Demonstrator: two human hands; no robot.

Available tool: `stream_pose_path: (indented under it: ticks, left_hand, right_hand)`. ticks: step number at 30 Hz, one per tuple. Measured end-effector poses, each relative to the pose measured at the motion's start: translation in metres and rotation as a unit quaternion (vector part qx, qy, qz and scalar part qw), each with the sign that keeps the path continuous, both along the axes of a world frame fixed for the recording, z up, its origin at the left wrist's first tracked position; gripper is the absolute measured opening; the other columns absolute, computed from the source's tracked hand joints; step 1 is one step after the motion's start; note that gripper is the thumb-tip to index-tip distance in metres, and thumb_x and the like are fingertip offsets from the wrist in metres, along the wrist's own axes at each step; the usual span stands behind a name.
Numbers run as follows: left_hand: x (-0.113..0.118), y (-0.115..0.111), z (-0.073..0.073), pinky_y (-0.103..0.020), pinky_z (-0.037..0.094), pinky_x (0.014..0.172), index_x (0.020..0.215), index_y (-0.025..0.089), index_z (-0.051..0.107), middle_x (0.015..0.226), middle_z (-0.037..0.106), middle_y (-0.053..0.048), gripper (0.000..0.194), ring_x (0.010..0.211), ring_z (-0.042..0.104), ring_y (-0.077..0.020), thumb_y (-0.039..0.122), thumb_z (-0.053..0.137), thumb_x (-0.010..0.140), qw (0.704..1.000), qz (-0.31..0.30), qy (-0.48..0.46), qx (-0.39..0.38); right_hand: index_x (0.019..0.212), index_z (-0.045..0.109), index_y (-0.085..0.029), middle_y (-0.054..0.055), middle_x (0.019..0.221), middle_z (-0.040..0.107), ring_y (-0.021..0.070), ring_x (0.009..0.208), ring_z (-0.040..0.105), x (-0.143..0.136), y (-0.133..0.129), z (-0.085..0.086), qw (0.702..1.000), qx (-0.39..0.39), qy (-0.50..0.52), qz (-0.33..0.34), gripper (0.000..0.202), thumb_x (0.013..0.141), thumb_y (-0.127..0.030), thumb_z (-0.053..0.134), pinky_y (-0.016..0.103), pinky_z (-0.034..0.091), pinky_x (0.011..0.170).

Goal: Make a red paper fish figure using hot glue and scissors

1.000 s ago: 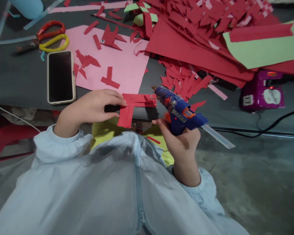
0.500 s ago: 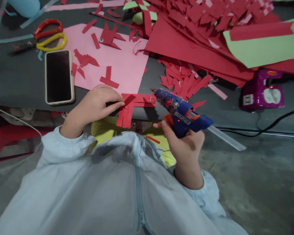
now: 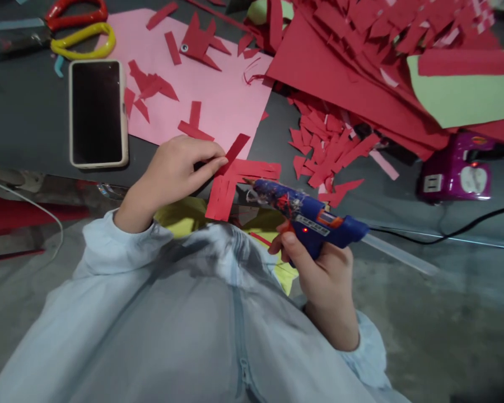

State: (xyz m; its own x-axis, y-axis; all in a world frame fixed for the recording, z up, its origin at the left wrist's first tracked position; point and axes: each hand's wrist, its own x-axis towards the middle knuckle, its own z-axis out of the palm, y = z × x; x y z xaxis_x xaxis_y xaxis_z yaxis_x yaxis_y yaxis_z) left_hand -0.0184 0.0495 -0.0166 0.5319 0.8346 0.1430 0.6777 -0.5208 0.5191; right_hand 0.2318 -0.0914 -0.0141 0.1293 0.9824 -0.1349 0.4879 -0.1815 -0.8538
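My left hand point(image 3: 185, 168) pinches a short red paper strip point(image 3: 237, 146) between thumb and fingertips; the strip slants up to the right. Just under those fingertips lies an L-shaped piece of red paper strips point(image 3: 221, 197) at the table's near edge. A blue hot glue gun point(image 3: 289, 198) is gripped in my right hand point(image 3: 323, 274), its forefinger by the orange trigger. The gun's tip points left, close to the inner corner of the L-shaped piece; whether they touch I cannot tell. A clear glue stick point(image 3: 399, 254) sticks out of its back, and glue strings cling to the nozzle end.
Pink paper point(image 3: 159, 39) bears red scraps and a red paper fish point(image 3: 201, 43). To the left are a phone point(image 3: 96, 112) and scissors point(image 3: 84, 42). At right lie a heap of red scraps point(image 3: 323, 140), red sheets point(image 3: 315, 67) and a purple power socket block point(image 3: 456, 168) with a cord.
The glue gun's tip has moved left and down from the L-shaped piece's right end to its inner corner. The strip in my left hand now rises above the piece. The view has shifted slightly.
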Motion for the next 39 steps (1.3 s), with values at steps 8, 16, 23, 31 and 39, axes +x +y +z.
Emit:
stream_pose_path:
  ticks: [8,16,23,31,39]
  left_hand:
    - [0.002,0.001,0.004,-0.027,0.039,0.067,0.088,0.021,0.071,0.075,0.070,0.000,0.035,0.070,0.061,-0.0147,0.039,0.043,0.100,1.000,0.014,0.001,-0.023]
    - [0.003,0.001,0.005,-0.028,0.038,0.071,0.091,0.019,0.069,0.080,0.069,-0.003,0.039,0.074,0.061,-0.0159,0.037,0.037,0.103,0.999,-0.001,0.034,-0.041]
    - [0.002,0.001,0.003,-0.029,0.037,0.068,0.086,0.019,0.068,0.075,0.067,-0.002,0.037,0.071,0.060,-0.0154,0.036,0.040,0.103,0.999,-0.006,0.006,-0.038]
    - [0.002,0.000,0.001,-0.030,0.034,0.062,0.080,0.020,0.066,0.068,0.062,0.000,0.034,0.065,0.056,-0.0146,0.035,0.044,0.101,0.999,-0.001,-0.023,-0.026]
    - [0.002,0.001,0.001,-0.029,0.032,0.060,0.079,0.020,0.065,0.068,0.062,0.000,0.032,0.063,0.053,-0.0138,0.033,0.045,0.100,0.999,-0.004,-0.038,-0.032]
  right_hand:
    - [0.077,0.068,-0.019,0.003,0.061,0.068,0.0182,0.054,0.063,-0.017,0.012,0.007,0.995,-0.020,-0.060,0.074,0.036,0.091,-0.052,0.061,0.031,0.049,0.052]
    - [0.062,0.063,-0.020,0.005,0.055,0.067,0.0184,0.050,0.062,-0.027,0.025,0.014,0.977,0.031,-0.160,0.136,0.047,0.095,-0.052,0.052,0.029,0.044,0.052]
    - [0.062,0.059,-0.020,0.004,0.053,0.064,0.0180,0.048,0.060,-0.029,0.024,0.016,0.947,0.112,-0.256,0.159,0.048,0.099,-0.048,0.049,0.028,0.038,0.050]
    - [0.061,0.058,-0.020,0.004,0.051,0.063,0.0177,0.046,0.060,-0.032,0.026,0.022,0.942,0.102,-0.273,0.166,0.049,0.099,-0.049,0.047,0.027,0.036,0.048]
    - [0.061,0.061,-0.018,0.006,0.051,0.064,0.0208,0.047,0.063,-0.031,0.023,0.025,0.949,0.060,-0.270,0.154,0.054,0.099,-0.053,0.046,0.028,0.037,0.048]
